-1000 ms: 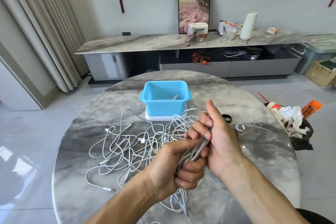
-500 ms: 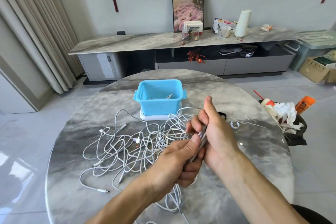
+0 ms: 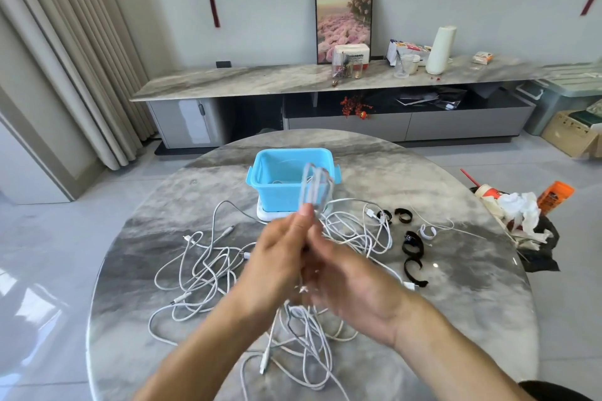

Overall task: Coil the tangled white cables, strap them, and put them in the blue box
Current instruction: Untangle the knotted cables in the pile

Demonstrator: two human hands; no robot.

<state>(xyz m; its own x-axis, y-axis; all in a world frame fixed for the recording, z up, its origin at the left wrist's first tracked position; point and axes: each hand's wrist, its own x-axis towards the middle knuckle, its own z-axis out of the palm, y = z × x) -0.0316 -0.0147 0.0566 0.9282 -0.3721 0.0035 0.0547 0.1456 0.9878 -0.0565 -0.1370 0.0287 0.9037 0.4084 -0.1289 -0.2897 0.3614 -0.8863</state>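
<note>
White cables (image 3: 208,270) sprawl tangled across the table (image 3: 472,296), more trailing below the wrists; one folded bundle (image 3: 314,187) stands blurred above the left hand (image 3: 280,257), pinched at its fingertips in front of the blue box (image 3: 273,185). Right hand (image 3: 355,283) sits just beside it, motion-smeared; cannot tell whether it grips anything. Judgement: keep loops even and held tight, then take a black strap (image 3: 412,246) from the right side before releasing.

One blue box (image 3: 277,185), perhaps five black straps (image 3: 412,246) (cables uncountable).
</note>
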